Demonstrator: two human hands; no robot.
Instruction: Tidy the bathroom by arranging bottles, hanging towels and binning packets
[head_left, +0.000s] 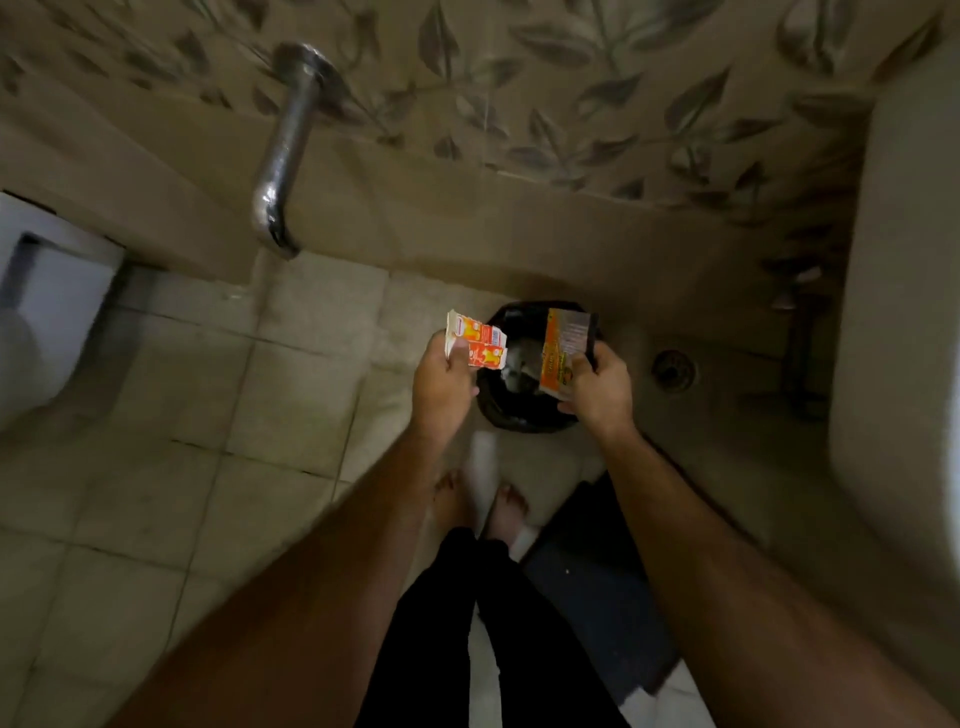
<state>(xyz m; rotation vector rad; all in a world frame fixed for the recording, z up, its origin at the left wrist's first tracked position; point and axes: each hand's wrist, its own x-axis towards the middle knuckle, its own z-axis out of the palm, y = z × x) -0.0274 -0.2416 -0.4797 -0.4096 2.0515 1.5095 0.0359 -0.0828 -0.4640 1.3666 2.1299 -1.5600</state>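
Tiled floor (249, 395), one black bin (524, 415), two hands, two packets

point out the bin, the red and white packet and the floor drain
bin (519, 418), head view, near rim of the black liner
red and white packet (483, 343), head view, its printed face
floor drain (673, 370), head view, centre of the round grate

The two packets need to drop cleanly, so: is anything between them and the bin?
Nothing visible. The left hand holds the red-and-white packet and the right hand the orange packet, over the black bin's open mouth.
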